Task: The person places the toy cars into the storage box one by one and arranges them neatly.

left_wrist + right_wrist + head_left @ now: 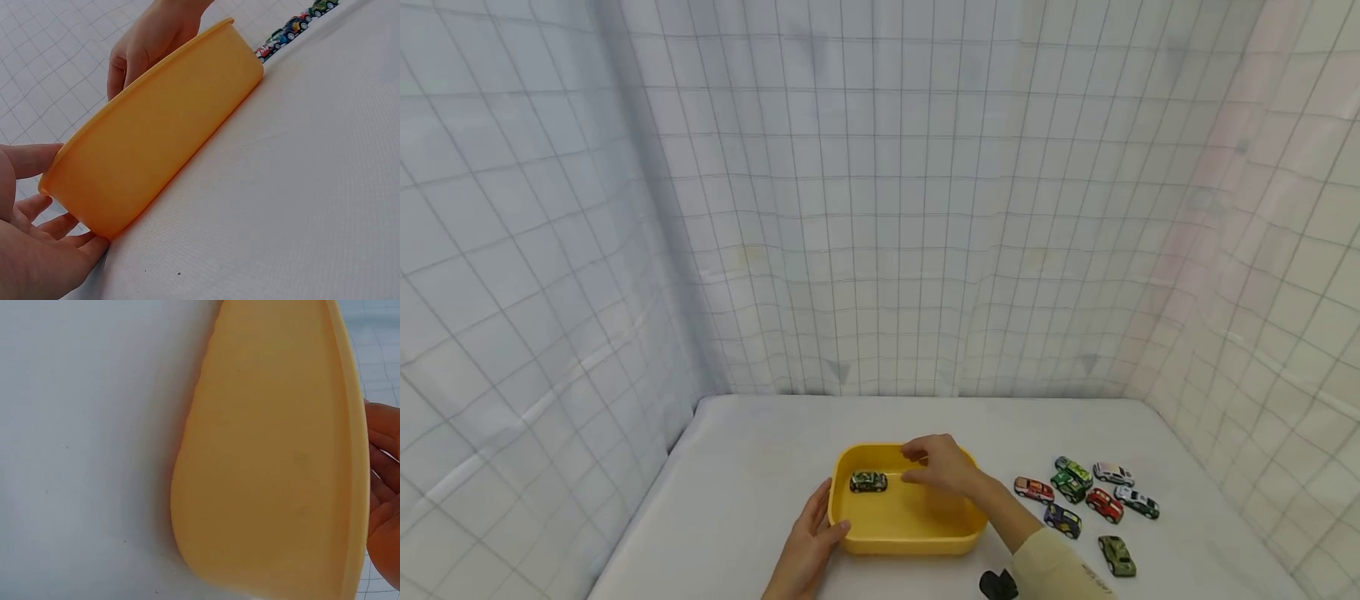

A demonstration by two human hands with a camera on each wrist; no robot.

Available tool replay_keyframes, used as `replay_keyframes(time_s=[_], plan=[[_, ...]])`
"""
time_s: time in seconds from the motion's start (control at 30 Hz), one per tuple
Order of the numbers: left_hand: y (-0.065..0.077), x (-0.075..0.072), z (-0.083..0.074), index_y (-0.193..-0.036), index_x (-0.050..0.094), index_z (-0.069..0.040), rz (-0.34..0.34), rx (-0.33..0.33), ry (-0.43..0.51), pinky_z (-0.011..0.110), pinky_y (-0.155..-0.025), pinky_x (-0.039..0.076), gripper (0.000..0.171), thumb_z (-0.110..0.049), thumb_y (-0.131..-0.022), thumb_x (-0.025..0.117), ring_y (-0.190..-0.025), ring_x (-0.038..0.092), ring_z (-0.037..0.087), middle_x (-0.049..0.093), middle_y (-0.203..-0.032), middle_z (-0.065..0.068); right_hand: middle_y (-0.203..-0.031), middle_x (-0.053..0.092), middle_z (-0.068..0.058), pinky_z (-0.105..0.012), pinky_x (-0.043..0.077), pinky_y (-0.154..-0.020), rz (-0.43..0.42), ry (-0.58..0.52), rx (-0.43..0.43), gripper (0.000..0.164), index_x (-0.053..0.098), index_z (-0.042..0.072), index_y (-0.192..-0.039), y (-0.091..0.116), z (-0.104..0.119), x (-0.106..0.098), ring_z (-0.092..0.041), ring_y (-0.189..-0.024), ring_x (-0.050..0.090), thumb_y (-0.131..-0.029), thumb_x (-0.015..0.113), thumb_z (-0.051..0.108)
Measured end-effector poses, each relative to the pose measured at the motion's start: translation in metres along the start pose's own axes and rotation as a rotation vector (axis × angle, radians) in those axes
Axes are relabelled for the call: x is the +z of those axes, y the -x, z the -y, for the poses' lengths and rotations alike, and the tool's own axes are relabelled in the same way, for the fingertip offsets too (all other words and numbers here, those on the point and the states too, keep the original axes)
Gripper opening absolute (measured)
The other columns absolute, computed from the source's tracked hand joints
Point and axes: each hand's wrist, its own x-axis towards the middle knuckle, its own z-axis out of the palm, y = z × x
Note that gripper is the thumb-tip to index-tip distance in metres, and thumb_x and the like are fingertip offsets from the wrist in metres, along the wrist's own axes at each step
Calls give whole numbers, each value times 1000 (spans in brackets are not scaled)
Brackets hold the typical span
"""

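Note:
A yellow plastic bin (910,547) stands on the white tabletop, with one green camouflage toy car (868,482) lying inside near its left wall. My left hand (808,537) grips the bin's left side; in the left wrist view its thumb is at the rim and the fingers spread along the outer wall. Over the bin's right half hovers my right hand (946,467), thumb and fingers apart and bent downward, with nothing visible between them. From the right wrist, the bin's outer wall (269,456) hides most of the fingers (382,469).
Several toy cars lie to the right of the bin, among them an orange-red car (1033,489), a purple car (1063,521), a red car (1105,505) and an olive car (1117,556). A small black object (998,585) is at the front. Gridded white curtains (880,208) enclose the table.

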Motion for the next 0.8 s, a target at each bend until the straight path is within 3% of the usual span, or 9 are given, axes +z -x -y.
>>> replay_keyframes(time_s=[0.8], plan=[[-3,-1,0,-166,6,-3,10,-23,24,56,-120,26,90,4,-98,64,-154,6,45,-1,-169,28,-115,73,-12,-41,60,-90,-92,7,12,36,73,-3,-121,38,-20,-41,-28,-103,69,-91,81,14]])
